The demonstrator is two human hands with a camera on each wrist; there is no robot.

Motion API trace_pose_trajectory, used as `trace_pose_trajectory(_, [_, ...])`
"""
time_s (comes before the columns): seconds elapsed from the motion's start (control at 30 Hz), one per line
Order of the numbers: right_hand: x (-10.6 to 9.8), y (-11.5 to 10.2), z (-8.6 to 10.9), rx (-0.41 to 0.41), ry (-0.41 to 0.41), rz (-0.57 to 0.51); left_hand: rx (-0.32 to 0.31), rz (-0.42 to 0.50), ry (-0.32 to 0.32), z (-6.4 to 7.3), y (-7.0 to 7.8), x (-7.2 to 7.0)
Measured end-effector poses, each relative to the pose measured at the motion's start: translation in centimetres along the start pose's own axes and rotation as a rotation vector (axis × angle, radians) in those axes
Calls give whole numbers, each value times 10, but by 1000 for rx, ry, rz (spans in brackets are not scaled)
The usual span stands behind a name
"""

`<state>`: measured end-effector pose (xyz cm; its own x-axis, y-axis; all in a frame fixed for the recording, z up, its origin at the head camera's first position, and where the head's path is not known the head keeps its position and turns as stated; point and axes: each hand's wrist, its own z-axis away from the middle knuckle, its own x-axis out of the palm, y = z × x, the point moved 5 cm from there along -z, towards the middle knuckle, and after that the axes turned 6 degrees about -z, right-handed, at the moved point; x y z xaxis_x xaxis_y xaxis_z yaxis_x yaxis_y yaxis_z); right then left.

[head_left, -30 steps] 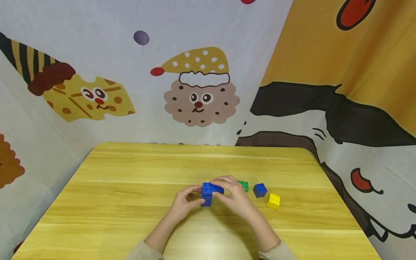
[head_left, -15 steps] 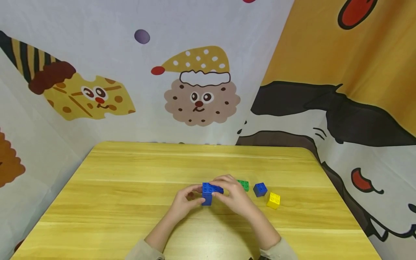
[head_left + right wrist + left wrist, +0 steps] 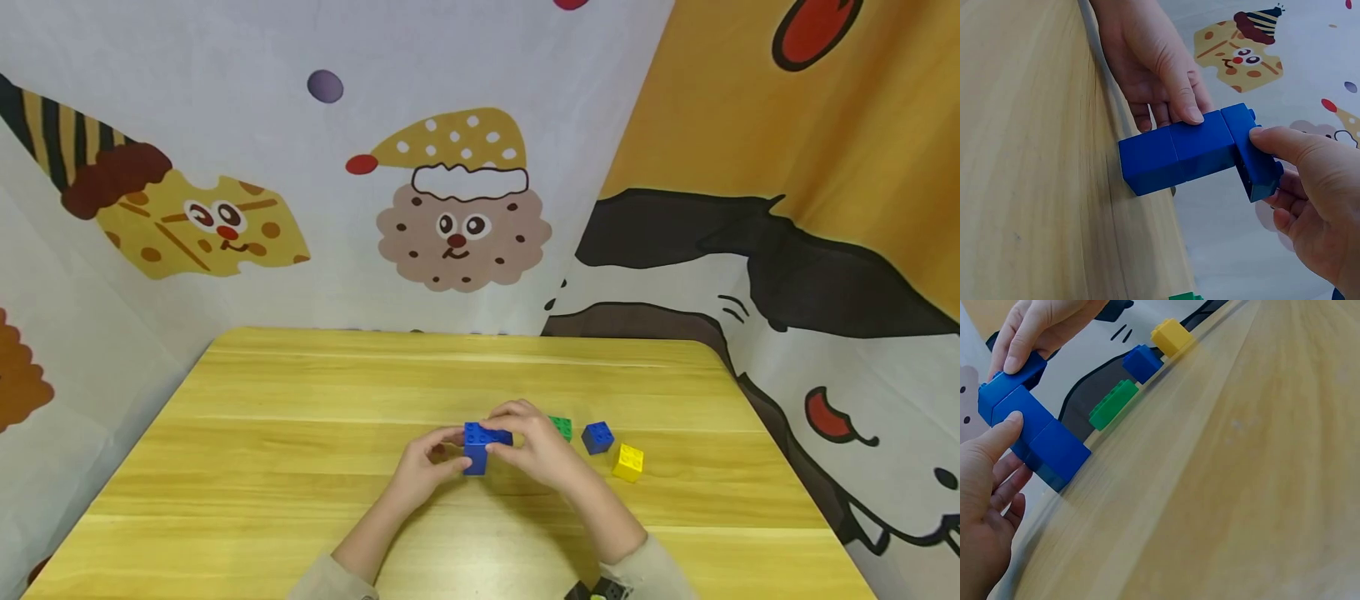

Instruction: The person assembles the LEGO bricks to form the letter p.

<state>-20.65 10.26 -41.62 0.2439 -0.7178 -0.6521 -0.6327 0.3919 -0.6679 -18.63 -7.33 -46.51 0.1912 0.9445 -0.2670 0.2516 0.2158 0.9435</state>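
Note:
A stack of two blue toy bricks [image 3: 1057, 447] stands upright on the table, with a longer, thinner blue brick [image 3: 1249, 150] lying across its top and jutting out to the right. My left hand [image 3: 422, 471] holds the stack from the left, thumb on its near face and fingers behind. From the right, my right hand [image 3: 536, 446] pinches the overhanging end of the top brick between thumb and fingers. The right wrist view shows the hollow underside of that overhang. A green brick [image 3: 1113, 404] lies behind my right hand, partly hidden in the head view.
To the right of the hands, a small blue brick [image 3: 597, 437] and a yellow brick [image 3: 628, 462] rest on the wooden table [image 3: 300, 392]. Cartoon-printed cloth [image 3: 300, 300] hangs behind the table and along its sides. A small dark object [image 3: 606, 589] shows by the right sleeve.
Both hands keep their hold on the blue bricks, which have not visibly moved on the table. The head view has shifted very slightly, and more of the dark object by the right sleeve shows.

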Motion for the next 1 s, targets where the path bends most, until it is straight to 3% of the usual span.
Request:
trace_pose_trajectory(0.47, [4, 4, -4, 49, 6, -121, -1, -8, 14, 0, -2, -2])
trace_pose_trajectory(0.83, [1, 1, -2, 128, 3, -69, 11, 6, -4, 0, -3, 0])
trace_pose_trajectory(1.0, [1, 1, 1, 125, 34, -44, 10, 7, -6, -1, -2, 0])
